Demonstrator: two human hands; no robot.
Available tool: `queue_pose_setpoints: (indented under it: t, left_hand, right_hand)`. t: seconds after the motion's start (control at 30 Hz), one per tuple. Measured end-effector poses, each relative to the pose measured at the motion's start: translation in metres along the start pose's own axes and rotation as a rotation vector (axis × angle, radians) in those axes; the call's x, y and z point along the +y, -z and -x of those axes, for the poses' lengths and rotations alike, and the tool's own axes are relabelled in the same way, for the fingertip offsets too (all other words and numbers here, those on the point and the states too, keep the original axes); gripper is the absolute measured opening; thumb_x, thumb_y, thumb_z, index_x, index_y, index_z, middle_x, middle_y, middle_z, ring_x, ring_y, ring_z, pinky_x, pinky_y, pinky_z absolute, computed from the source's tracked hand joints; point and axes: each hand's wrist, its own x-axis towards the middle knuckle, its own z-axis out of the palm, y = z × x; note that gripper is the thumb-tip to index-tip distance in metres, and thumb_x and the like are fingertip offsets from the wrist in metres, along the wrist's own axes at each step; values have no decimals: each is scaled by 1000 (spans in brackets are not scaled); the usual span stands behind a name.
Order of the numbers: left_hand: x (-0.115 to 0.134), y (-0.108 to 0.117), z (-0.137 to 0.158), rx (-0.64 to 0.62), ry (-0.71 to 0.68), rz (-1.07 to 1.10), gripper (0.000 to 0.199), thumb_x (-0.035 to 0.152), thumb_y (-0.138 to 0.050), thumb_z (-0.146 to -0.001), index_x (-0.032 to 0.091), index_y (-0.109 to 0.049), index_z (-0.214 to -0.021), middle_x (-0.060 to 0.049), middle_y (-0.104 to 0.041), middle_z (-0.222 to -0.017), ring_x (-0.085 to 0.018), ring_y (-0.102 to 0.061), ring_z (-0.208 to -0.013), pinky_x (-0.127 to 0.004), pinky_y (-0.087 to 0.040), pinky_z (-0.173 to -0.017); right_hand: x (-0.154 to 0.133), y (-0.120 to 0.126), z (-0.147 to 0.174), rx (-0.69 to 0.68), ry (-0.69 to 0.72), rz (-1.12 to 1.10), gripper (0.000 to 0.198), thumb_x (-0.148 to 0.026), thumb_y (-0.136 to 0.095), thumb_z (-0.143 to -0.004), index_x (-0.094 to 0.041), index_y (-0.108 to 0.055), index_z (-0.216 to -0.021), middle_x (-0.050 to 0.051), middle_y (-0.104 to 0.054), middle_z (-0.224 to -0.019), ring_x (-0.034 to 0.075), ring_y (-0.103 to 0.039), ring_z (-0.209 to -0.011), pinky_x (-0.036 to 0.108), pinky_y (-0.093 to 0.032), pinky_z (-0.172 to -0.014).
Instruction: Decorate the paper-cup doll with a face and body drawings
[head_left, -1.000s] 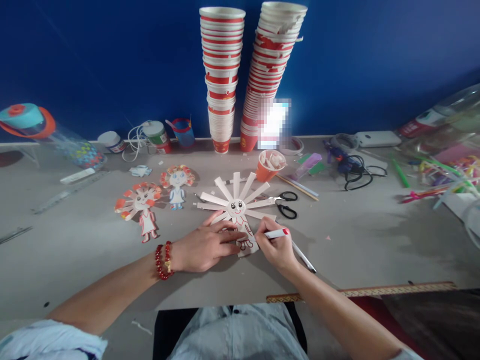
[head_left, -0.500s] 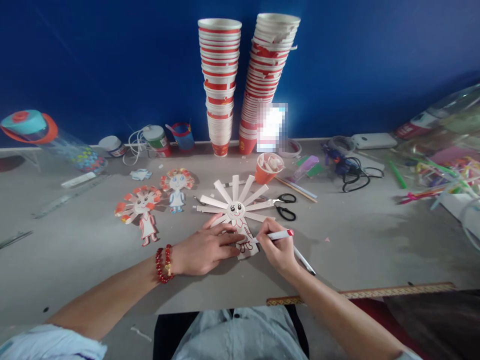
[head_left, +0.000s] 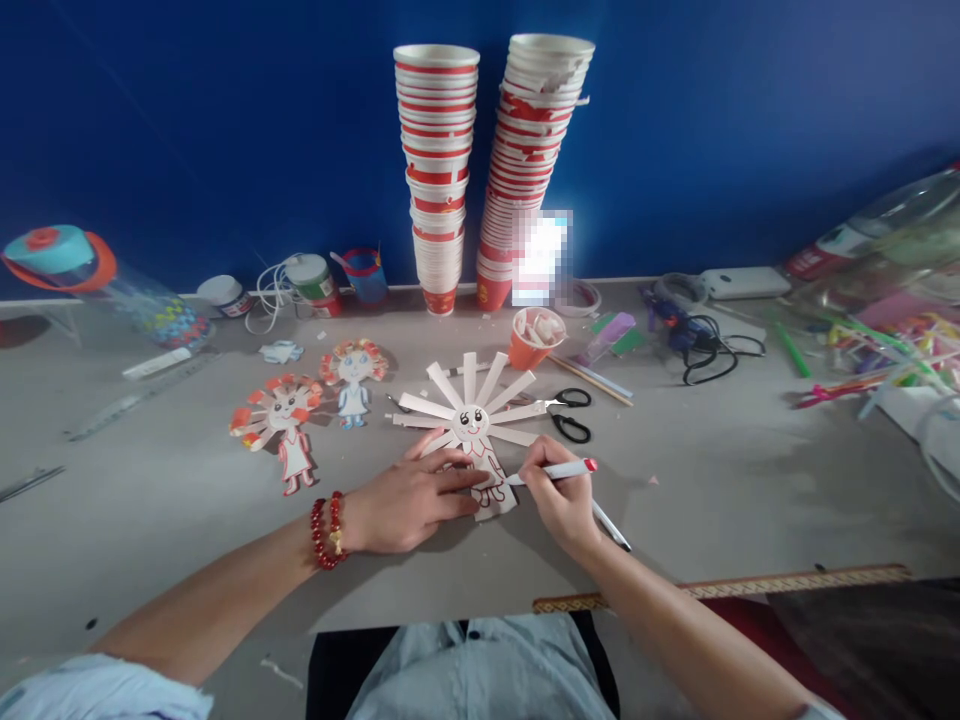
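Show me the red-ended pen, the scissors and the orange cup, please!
Red-ended pen (head_left: 568, 469): head view, on its white barrel.
Scissors (head_left: 557, 403): head view, on the black handles, near where they meet.
Orange cup (head_left: 528, 352): head view, on its outer wall.

Two strands of round, dark red beads form a bracelet (head_left: 318, 530) on the wrist of the left hand (head_left: 405, 505), with a small gold-coloured charm (head_left: 336, 541). The left sleeve (head_left: 112, 690) is pale blue, loose and creased; only a sliver of the right sleeve (head_left: 819, 709) shows. Past the counter's near edge, a grey-blue shirt (head_left: 450, 675) bears one dark, button-like dot (head_left: 473, 632).
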Motion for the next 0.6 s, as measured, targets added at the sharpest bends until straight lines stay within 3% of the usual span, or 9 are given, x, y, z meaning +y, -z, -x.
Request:
queue_pose_setpoints:
  t: [0.17, 0.33, 0.47, 0.6]
  left_hand:
    - [-1, -2, 1, 15, -11, -16, 53, 9, -56, -84, 29, -54, -132, 1, -48, -149, -24, -40, -135, -54, -6, -123]
    - [1, -3, 2, 21, -1, -31, 50, 9, -55, -85, 28, -54, -132, 1, -47, -150, -23, -40, -135, -53, -4, -123]
    - [3, -4, 2, 52, -19, -56, 37, 17, -53, -92, 27, -57, -127, 0, -48, -149, -22, -39, -136, -50, 0, -123]
    - [4, -7, 2, 67, -26, -85, 43, 17, -55, -90, 27, -55, -132, -2, -49, -147, -22, -42, -134, -49, -5, -123]
  right_hand:
    - [3, 2, 2, 21, -42, -100, 17, -15, -51, -77, -21, -47, -63, -5, -45, -54, 10, -39, -47, 25, -30, -46]
    - [1, 1, 0, 30, -6, -145, 6, -26, -54, -89, -21, -54, -85, -3, -59, -63, 14, -54, -55, 26, -41, -53]
    - [0, 0, -3, -30, 19, -72, 15, -33, -56, -92, -20, -60, -99, 2, -64, -76, 16, -58, -66, 27, -46, -60]
    - [1, -1, -1, -61, 58, -29, 20, -36, -53, -96, -21, -63, -105, 5, -66, -84, 18, -61, -71, 30, -50, -65]
